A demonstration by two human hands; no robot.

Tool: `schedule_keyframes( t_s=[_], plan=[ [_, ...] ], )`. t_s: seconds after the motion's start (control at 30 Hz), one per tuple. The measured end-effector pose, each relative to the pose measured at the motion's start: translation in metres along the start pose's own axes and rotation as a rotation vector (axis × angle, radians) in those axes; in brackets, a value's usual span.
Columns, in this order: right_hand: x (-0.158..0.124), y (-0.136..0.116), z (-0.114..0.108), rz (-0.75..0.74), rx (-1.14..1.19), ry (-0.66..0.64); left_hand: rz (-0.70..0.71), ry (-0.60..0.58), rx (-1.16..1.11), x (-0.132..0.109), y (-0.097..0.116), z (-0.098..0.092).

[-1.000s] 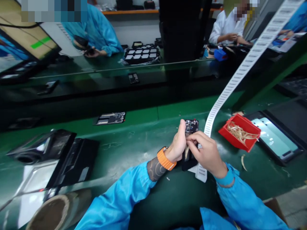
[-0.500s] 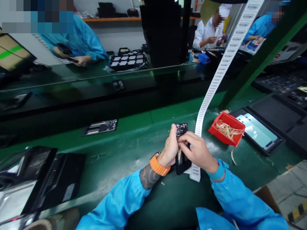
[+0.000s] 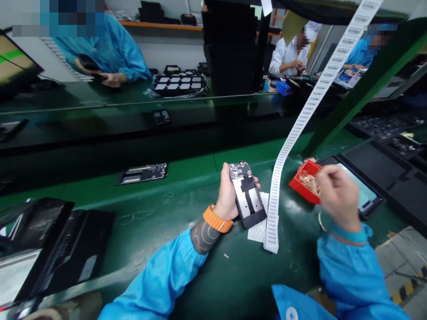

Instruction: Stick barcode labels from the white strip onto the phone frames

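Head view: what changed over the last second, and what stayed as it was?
The right hand let go of the phone frame and moved right, over the red bin; whether it holds a strip, I cannot tell. The frame, earlier upright under both hands, now lies tilted back, its inner face showing. The left hand still holds it, and the label strip still hangs to the green table.

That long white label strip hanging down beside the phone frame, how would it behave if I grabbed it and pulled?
The label strip hangs in a long curve and its end lies slack on the green bench, so it is probably floppy and light. Being thin, it may twist or crease. Nothing visibly weighs its end down, so it would likely slide easily.
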State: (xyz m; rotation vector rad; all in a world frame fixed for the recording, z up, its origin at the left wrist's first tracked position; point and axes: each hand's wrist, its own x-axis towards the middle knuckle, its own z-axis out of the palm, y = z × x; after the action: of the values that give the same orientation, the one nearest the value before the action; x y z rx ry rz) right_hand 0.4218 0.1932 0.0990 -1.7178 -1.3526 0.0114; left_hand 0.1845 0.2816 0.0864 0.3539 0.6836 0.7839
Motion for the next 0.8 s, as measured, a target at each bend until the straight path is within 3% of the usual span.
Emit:
schedule_keyframes(
  t_s=[0.03,0.07,0.13,0.27,0.43,0.6,0.7,0.8],
  plan=[
    [0.010,0.021,-0.008,0.063,-0.165,0.058,0.002,-0.021,-0.004,0.000,0.002,-0.001],
    [0.018,0.041,-0.012,0.083,-0.319,-0.016,-0.005,-0.043,-0.006,0.000,0.003,-0.001],
    [0.031,0.074,-0.013,0.097,-0.407,-0.106,-0.024,-0.077,-0.009,-0.001,0.003,-0.002],
    [0.035,0.102,-0.003,0.099,-0.500,-0.158,-0.050,-0.143,-0.039,-0.005,0.003,0.000],
    [0.027,0.110,-0.009,0.106,-0.593,-0.097,-0.041,-0.215,-0.103,-0.012,0.007,0.002],
    [0.028,0.107,-0.015,0.110,-0.463,-0.032,0.009,-0.201,-0.129,-0.013,0.012,0.004],
    [0.029,0.093,-0.009,0.133,-0.357,0.051,0.023,-0.160,-0.084,-0.015,0.012,0.009],
    [0.025,0.075,-0.005,0.173,-0.320,0.077,0.079,-0.039,0.022,-0.021,0.007,0.014]
  ],
)
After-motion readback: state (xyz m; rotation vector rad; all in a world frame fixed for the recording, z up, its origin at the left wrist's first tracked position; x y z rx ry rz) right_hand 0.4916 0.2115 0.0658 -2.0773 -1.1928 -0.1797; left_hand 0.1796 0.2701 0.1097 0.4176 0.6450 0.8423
